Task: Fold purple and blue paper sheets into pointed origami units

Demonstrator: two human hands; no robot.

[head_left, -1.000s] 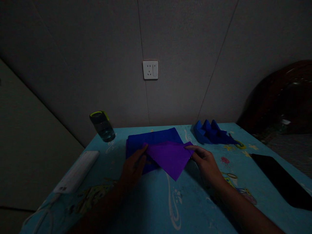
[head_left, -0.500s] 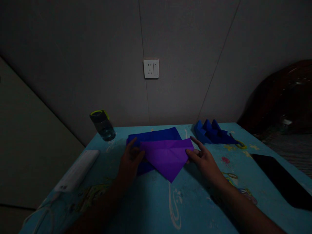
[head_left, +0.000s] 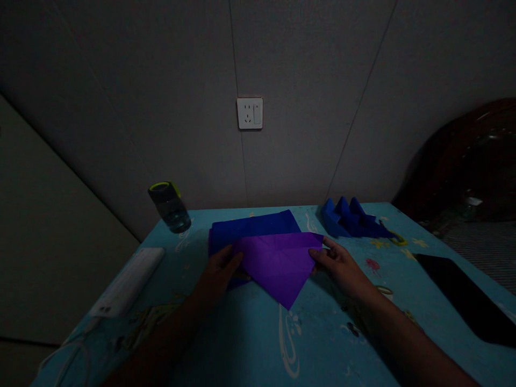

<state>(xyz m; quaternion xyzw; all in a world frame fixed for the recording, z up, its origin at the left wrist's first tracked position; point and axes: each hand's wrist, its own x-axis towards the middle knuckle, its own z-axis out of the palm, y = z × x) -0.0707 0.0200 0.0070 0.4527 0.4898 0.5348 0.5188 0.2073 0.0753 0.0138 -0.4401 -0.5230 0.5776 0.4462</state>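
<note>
Between my two hands is a sheet of purple paper (head_left: pixel 280 263) with crease lines, its upper edge nearly straight and one corner pointing down toward me. My left hand (head_left: pixel 220 271) pinches its left corner, thumb on top. On the right side my right hand (head_left: pixel 332 263) grips the other corner between thumb and fingers. Behind and partly under the purple sheet lies a stack of dark blue paper (head_left: pixel 253 224) on the table, with a purple edge showing at its left. The fingers beneath the purple sheet are mostly hidden.
A blue folded paper piece with several peaks (head_left: pixel 350 220) sits at the back right, scissors handles (head_left: pixel 398 239) beside it. A black flat slab (head_left: pixel 463 298) lies at right. At left are a water bottle (head_left: pixel 171 208) and a white power strip (head_left: pixel 129 282) on the patterned blue tablecloth (head_left: pixel 250 344).
The purple sheet has opened out a little and its lower corner has dropped slightly toward me. My left index finger has come down onto the paper; my right fingers have closed in too.
</note>
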